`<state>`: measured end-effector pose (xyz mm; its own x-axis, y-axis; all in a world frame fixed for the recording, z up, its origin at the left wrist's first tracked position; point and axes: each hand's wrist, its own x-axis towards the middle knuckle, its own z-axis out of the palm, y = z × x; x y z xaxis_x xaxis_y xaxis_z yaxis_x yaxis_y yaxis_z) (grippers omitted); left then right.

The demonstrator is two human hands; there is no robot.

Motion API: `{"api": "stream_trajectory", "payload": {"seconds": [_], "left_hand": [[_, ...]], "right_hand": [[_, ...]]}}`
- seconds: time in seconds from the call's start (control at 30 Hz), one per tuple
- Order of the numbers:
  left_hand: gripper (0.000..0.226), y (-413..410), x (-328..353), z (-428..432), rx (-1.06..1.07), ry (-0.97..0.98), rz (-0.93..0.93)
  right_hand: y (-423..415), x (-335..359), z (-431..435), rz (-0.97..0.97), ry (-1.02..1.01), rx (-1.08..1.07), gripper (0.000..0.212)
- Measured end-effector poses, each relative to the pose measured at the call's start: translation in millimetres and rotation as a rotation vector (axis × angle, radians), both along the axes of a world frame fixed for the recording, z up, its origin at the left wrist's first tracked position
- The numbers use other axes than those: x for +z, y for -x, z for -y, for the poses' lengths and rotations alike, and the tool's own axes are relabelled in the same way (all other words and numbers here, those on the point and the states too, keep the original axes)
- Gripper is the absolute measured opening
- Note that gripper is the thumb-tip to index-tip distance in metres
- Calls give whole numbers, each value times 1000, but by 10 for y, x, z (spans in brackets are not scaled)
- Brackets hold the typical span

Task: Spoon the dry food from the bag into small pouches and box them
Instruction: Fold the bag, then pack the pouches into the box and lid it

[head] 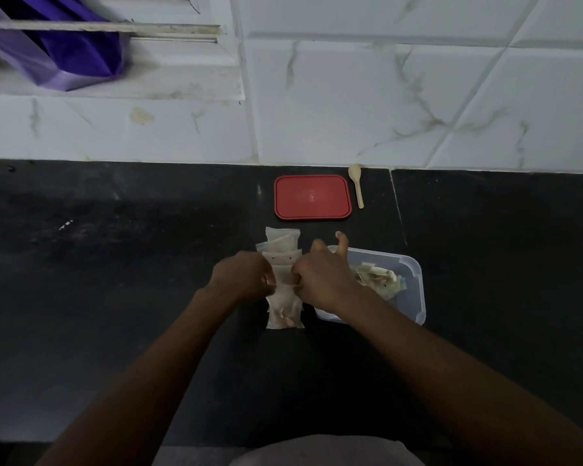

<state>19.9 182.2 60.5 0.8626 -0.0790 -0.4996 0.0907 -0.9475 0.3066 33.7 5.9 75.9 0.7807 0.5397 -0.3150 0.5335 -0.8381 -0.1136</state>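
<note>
- Left hand [246, 277] and right hand [320, 277] meet over one small pouch [285, 314] at the desk's [115, 264] centre. Each hand pinches the pouch's upper part from its own side, fingers curled.
- Right hand: two digits stick up, the rest are closed on the pouch.
- The pouch hangs or lies just below the hands. Brownish food shows in its lower end; the hands hide its top.
- Stack of empty pouches [281, 242] lies directly behind the hands, fanned out and partly covered by them.
- Clear plastic box [414, 287] sits just right of the right hand, open, with filled pouches [377, 279] inside. The right forearm crosses its near-left corner.
- Red lid [313, 196] lies flat behind the stack, apart from the box.
- Wooden spoon [356, 185] is just right of the lid, bowl end towards the tiled wall [384, 95].
- Purple bag [64, 52] is on the window ledge [182, 82], far left, well apart from everything else.
</note>
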Motion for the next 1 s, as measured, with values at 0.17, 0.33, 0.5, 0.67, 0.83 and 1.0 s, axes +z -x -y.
{"api": "stream_trajectory", "payload": {"seconds": [0.17,0.33,0.5,0.67,0.83,1.0], "left_hand": [[5,-16,280,-155,26,206,-25],[6,-61,644,-144,52,423,174],[7,-123,857,121,31,639,293],[7,-130,794,492,-41,629,289],[8,-78,534,777,-184,303,232],[21,-114,274,930,-359,-97,283]], "right_hand": [[-38,160,143,-87,-224,-134,12],[-114,416,403,-94,-554,-308,5],[-97,702,755,-139,-832,-371,3],[-42,715,1127,-205,-809,-435,6],[57,382,1276,-359,-664,-492,7],[69,-37,1190,-427,-578,-531,17]]}}
